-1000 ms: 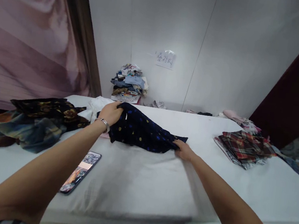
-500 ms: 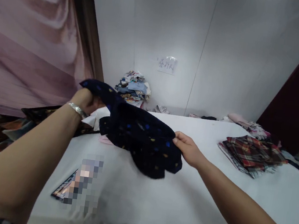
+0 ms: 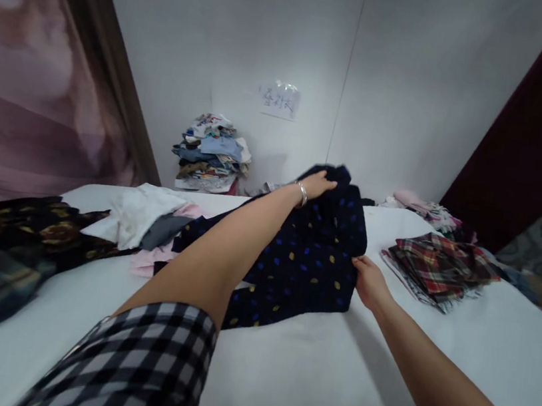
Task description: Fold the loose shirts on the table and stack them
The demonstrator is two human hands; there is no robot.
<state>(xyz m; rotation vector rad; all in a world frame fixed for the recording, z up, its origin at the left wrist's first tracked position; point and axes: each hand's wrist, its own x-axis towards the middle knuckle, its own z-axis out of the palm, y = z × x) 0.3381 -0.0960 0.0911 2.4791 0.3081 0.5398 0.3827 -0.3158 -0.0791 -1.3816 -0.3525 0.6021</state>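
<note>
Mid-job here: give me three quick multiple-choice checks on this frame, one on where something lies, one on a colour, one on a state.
1. Where is the folded plaid stack?
A. right side of the table
B. under the left hand
C. on the floor

2. The cloth in both hands is
A. plain white
B. navy with coloured dots
C. red plaid

3. The right hand is
A. off the table
B. resting on a phone
C. gripping the cloth's edge

Answers: 1 A, it lies on the white table to the right. 2 B, the dotted cloth is dark blue. 3 C, its fingers pinch the edge while the left hand holds the far end.
</note>
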